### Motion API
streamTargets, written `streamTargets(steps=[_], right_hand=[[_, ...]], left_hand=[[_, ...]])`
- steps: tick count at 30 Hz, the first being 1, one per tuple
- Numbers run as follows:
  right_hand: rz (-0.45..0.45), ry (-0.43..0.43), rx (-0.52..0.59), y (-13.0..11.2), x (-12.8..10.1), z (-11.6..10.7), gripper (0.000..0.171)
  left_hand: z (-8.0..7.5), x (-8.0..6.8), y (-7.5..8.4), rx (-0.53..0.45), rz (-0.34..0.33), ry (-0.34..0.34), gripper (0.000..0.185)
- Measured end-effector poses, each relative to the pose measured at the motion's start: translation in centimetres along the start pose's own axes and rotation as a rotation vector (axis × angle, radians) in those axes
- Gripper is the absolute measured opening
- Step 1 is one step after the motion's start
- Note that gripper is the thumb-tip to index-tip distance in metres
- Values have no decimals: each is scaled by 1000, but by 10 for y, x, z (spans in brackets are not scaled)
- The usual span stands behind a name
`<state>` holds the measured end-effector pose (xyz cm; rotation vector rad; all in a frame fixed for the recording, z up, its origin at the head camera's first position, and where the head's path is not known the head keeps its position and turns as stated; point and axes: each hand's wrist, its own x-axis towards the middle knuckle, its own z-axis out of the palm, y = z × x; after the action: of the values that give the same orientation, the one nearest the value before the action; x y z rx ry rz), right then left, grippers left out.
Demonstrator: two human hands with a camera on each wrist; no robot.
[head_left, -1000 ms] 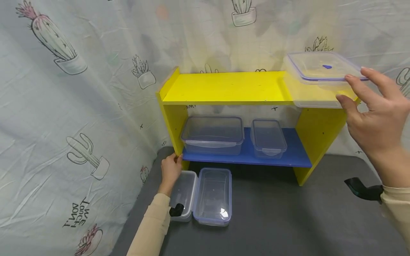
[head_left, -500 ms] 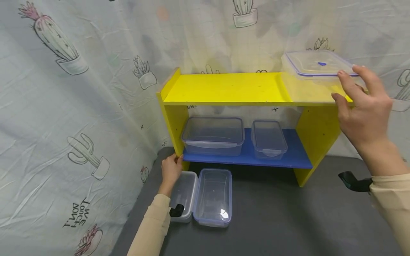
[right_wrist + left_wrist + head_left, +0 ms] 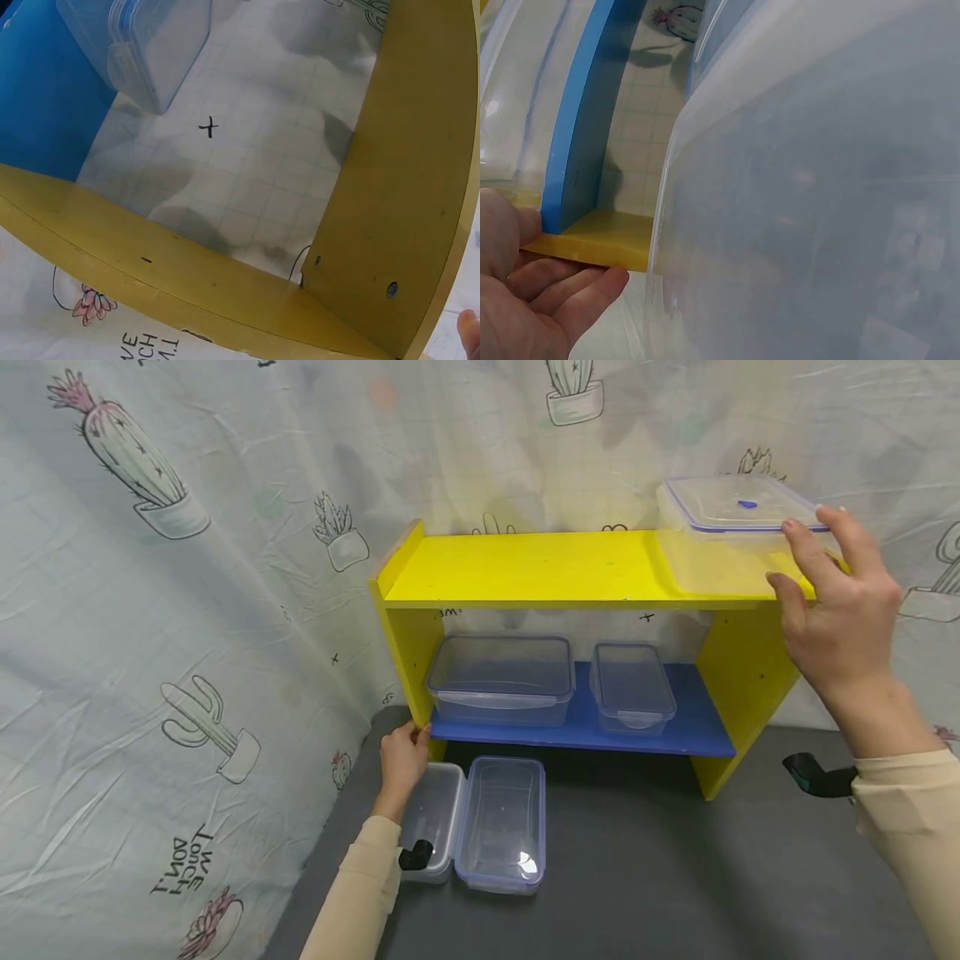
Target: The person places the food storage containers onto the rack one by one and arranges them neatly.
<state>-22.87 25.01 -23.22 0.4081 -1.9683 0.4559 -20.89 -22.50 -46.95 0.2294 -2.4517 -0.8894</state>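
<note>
A yellow shelf unit [image 3: 525, 568] with a blue shelf board [image 3: 510, 732] stands on the dark table. On its top at the right sits a large clear food container [image 3: 720, 560] with a blue-rimmed lid. My right hand [image 3: 843, 597] touches that container's front right corner, fingers spread at the lid edge and thumb lower in front. My left hand [image 3: 402, 764] grips the lower left side board; in the left wrist view, its thumb and fingers [image 3: 585, 296] lie on opposite sides of the yellow board. The right wrist view shows only a fingertip [image 3: 471, 334].
On the blue board stand a wide clear container [image 3: 501, 681] and a smaller container [image 3: 633, 689]. Two more, a blue-rimmed container [image 3: 501, 818] and a white-rimmed container [image 3: 435, 810], lie on the table [image 3: 637, 877] at front left. A cactus-print curtain [image 3: 262, 527] hangs behind.
The large container has slid back and slightly left on the top shelf, its front no longer overhanging the edge. My right hand has followed it. The left hand stays in place.
</note>
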Motion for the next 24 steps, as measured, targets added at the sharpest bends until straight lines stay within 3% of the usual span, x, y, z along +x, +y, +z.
streamTargets(steps=[5, 11, 14, 24], right_hand=[[-12, 81, -10, 1, -11, 4, 45], [-52, 352, 195, -6, -36, 13, 44], [-54, 415, 261, -13, -43, 15, 42], [-131, 396, 300, -19, -74, 27, 38]], left_hand=[[0, -1, 2, -4, -4, 1, 24], [0, 0, 3, -4, 11, -3, 23], [0, 0, 3, -3, 17, 0, 24], [-1, -1, 1, 0, -3, -3, 24]])
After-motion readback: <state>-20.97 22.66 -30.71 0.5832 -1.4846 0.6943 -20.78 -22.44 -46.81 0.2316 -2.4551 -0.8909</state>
